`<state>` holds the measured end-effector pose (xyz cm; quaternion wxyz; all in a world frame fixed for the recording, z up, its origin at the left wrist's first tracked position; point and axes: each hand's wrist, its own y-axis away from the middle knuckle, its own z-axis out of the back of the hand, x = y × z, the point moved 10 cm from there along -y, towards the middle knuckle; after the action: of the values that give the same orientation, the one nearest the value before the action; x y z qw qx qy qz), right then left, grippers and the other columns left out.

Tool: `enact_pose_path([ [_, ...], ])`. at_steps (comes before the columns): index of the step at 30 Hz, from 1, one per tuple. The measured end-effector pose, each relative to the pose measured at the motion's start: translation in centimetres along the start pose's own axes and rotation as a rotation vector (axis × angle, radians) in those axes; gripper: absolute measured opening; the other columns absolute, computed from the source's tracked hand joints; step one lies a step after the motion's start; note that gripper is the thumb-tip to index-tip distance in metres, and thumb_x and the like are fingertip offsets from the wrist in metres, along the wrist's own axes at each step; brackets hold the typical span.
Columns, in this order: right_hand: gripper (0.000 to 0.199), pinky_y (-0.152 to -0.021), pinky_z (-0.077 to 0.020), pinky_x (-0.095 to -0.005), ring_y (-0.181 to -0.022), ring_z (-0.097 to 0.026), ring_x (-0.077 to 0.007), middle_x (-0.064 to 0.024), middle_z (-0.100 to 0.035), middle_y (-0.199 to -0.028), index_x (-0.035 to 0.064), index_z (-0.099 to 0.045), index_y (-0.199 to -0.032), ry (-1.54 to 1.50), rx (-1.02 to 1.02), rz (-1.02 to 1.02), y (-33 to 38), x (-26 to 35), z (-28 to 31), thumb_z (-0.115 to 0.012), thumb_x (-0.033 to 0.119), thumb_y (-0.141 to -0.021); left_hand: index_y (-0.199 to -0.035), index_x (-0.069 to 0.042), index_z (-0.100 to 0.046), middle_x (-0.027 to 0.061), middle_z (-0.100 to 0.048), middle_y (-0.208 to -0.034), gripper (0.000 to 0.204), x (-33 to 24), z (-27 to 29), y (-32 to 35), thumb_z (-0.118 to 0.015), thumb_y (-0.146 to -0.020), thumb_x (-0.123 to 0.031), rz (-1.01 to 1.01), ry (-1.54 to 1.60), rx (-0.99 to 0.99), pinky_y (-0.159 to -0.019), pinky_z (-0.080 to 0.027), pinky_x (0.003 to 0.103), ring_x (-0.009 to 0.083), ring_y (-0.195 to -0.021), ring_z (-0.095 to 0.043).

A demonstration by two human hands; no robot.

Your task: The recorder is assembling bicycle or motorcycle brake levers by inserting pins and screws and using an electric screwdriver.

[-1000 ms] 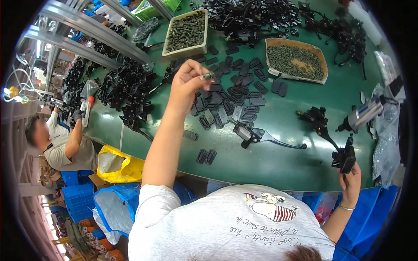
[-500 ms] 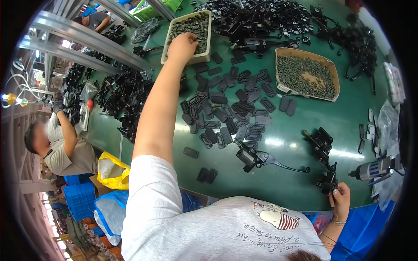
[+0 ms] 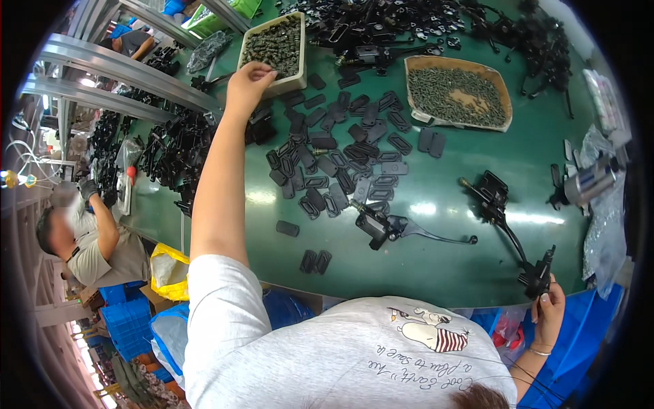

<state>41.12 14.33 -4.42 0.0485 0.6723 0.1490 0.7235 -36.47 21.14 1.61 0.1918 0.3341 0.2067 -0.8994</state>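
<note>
My left hand [image 3: 249,85] hovers at the near edge of a cream bin [image 3: 302,48] of small metal parts. Thumb and fingertips are pinched together; whatever lies between them is too small to make out. At the right, by the table's front edge, my right hand [image 3: 549,308] grips a black mechanical part [image 3: 537,275]. It overlaps the lever end of a black brake lever assembly [image 3: 490,193] lying on the table; I cannot tell whether they touch. Another brake lever assembly [image 3: 377,225] lies nearer the middle, its lever pointing right.
Many flat black covers [image 3: 354,150] are strewn mid-table. A cardboard box [image 3: 507,102] of small screws stands beyond. Black parts [image 3: 381,24] are heaped at the back. A power screwdriver [image 3: 591,181] is at the right. A co-worker [image 3: 102,238] works at the left.
My left hand has drawn back from over the metal parts to the bin's near edge. My right hand has shifted right with the black part, showing more of the lever. The view has shifted slightly.
</note>
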Motion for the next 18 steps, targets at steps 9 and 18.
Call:
enact_pose_path([
  [9,0.017,-0.039,-0.0290,-0.0213,-0.043,-0.042,-0.0070,-0.0107,-0.066,-0.077,0.0018,-0.059,-0.100,-0.162,0.200,-0.064,0.1,0.8,-14.7,-0.065,0.015,-0.091,-0.106,-0.003,-0.061,0.0147,-0.068,-0.108,0.015,-9.3,-6.3,18.9,-0.065,-0.093,-0.009,0.244,1.566,0.198,-0.089,-0.055,0.037,0.0264,-0.100,-0.067],
  [18,0.020,-0.043,-0.0360,-0.0197,-0.047,-0.047,-0.0057,-0.0084,-0.066,-0.075,-0.0020,-0.062,-0.107,-0.017,0.382,-0.016,1.6,1.0,-22.6,-0.064,0.014,-0.095,-0.113,-0.001,-0.061,0.0134,-0.067,-0.109,0.022,-17.0,-10.5,32.6,-0.066,-0.091,-0.007,0.301,1.584,0.324,-0.088,-0.055,0.035,0.0251,-0.103,-0.066],
])
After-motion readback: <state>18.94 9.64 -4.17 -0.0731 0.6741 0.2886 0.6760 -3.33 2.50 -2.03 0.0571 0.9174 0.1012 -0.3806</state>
